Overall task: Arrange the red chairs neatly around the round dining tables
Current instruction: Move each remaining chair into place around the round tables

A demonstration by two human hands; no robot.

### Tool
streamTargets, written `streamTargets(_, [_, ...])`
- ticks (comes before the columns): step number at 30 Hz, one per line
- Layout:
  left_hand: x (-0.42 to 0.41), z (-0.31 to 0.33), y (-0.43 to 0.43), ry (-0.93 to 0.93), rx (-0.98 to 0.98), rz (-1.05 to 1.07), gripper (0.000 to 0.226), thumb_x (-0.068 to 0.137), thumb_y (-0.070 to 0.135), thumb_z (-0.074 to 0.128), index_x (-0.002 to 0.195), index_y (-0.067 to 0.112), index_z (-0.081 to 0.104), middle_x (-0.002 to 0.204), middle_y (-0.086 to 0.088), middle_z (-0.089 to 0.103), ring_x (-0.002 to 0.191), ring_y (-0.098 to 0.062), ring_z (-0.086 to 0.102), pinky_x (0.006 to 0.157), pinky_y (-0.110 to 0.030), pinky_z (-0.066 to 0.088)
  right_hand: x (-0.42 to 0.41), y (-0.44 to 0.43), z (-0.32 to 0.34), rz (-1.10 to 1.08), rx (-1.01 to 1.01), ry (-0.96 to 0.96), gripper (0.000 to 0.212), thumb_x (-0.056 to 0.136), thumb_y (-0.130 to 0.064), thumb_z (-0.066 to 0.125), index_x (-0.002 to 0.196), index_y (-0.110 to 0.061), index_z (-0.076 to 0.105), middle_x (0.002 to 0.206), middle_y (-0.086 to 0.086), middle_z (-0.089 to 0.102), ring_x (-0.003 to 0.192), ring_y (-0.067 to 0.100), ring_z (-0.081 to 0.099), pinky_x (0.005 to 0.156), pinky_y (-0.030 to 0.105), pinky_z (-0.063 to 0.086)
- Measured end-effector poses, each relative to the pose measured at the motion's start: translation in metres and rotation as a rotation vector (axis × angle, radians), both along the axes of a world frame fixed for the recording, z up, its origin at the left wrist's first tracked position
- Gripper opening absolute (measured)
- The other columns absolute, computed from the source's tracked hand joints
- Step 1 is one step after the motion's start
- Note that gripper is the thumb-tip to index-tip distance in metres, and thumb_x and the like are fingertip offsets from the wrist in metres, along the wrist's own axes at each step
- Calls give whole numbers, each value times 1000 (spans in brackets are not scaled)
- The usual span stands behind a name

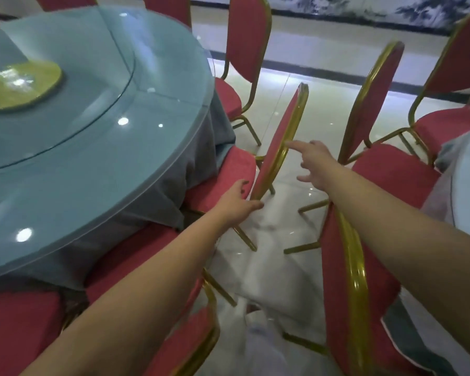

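Left fingers (241,186) round the red chair back (280,131), right fingers (299,145) apart beside it.

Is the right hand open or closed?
Open: the right hand's fingers are spread beside the chair back, gripping nothing.

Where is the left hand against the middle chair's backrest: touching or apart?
Touching: head view shows the left hand wrapped round the backrest's lower edge, thumb behind it.
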State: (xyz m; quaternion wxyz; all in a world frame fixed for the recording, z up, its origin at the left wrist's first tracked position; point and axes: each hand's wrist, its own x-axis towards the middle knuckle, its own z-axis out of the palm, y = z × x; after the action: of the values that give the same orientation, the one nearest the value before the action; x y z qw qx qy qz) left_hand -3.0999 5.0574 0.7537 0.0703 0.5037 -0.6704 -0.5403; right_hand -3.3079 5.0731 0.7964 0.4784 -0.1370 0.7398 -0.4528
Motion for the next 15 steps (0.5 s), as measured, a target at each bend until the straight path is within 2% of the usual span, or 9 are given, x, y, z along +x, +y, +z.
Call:
streamTargets(3, [-49,-19,-35,-4,-1,26,82,82,31,77,150,24,31,146,-4,46,111,-16,52,87,-27,43,-25,-58,-16,-32,44,-44,97,70,-53,80,147,-23,29,151,6,37,135,35,36,103,62,39])
streamTargets(5, [-73,-34,-55,-17,8,49,90,81,29,77,153,23,23,151,-4,40,119,-18,49,85,-25,37,-34,-91,-27,-39,60,-55,89,70,-50,79,143,-21,37,141,6,47,128,34,44,103,61,40])
streamTargets(7, [-93,-49,-73,-17,36,57,94,80,27,78,154,23,20,151,-5,39,125,-22,48,80,-18,38,-39,-116,-39,-109,7,-57,67,75,-35,74,134,-18,48,127,7,59,117,32,56,99,54,47])
streamTargets(9, [-110,-64,-86,-18,55,24,93,79,24,79,153,24,23,146,-4,44,118,-18,51,63,-11,34,-43,-133,-51,-220,-90,3,48,82,-17,64,129,-19,55,116,5,64,107,30,62,93,47,54])
streamTargets(10, [-119,-70,-90,-29,61,1,94,79,23,79,154,25,22,144,-4,45,111,-15,50,60,-11,32,-46,-137,-55,-232,-129,36,49,83,-12,60,131,-21,54,116,4,64,105,28,62,91,46,55])
streamTargets(12, [-133,-79,-91,-70,42,-28,96,82,18,74,156,30,15,140,-6,47,104,-17,50,65,-17,38,-49,-141,-60,-201,-170,54,58,84,-5,57,137,-25,49,120,3,61,109,27,60,91,46,56])
streamTargets(14, [-140,-83,-87,-104,3,-32,96,83,12,68,156,34,11,135,-7,49,104,-23,54,72,-25,42,-54,-140,-62,-188,-173,49,63,85,-1,56,141,-26,45,124,2,59,114,27,58,94,48,54])
streamTargets(15, [-142,-83,-83,-111,3,-44,96,83,10,66,156,35,9,133,-8,50,104,-24,56,71,-25,43,-56,-137,-62,-193,-163,44,63,86,0,56,141,-27,45,125,1,58,115,26,57,95,48,54])
